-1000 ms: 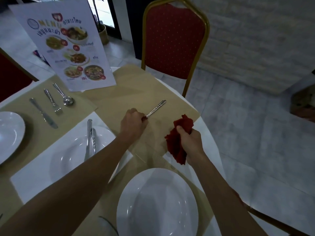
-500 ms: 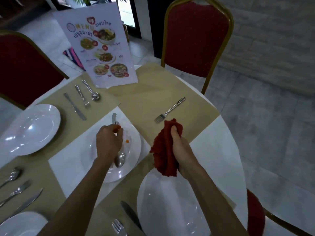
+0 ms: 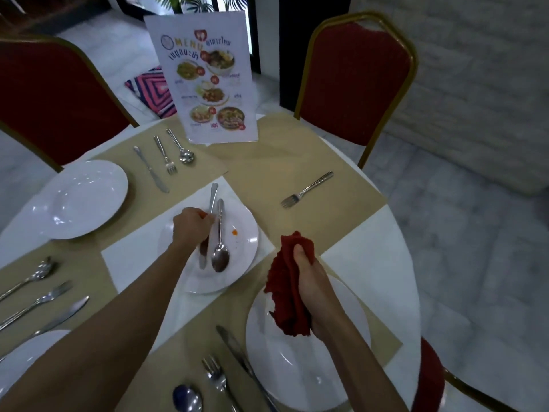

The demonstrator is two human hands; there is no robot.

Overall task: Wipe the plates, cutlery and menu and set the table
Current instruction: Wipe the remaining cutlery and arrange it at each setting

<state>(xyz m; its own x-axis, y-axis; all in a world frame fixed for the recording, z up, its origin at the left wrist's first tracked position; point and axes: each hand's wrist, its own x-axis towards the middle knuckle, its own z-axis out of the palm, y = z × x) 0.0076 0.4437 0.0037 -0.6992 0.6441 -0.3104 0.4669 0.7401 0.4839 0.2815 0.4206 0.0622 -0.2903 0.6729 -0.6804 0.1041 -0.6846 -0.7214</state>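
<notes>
A white plate (image 3: 240, 233) with orange specks lies mid-tabletop, a knife (image 3: 211, 203) and spoon (image 3: 220, 248) lying on it. A fork (image 3: 306, 190) lies alone on a tan mat. The menu (image 3: 208, 81) stands upright at the far edge. A red cloth (image 3: 286, 289) hangs bunched over the near plate (image 3: 297, 373).

1. Red padded chair with gold frame (image 3: 356, 81) is standing at the table's far side, right of centre, back facing the camera.
2. Second red chair (image 3: 50, 96) is sitting at the far left, pushed in against the table edge.
3. Part of a third red seat (image 3: 430, 379) is showing at the lower right, just beside the table rim.
4. Pink, blue and white striped mat (image 3: 154, 93) is lying on the grey tiled floor (image 3: 475, 248).
5. White brick wall (image 3: 481, 84) is filling the upper right.
6. Potted plant (image 3: 190, 1) is showing at the top edge, mostly cut off.
</notes>
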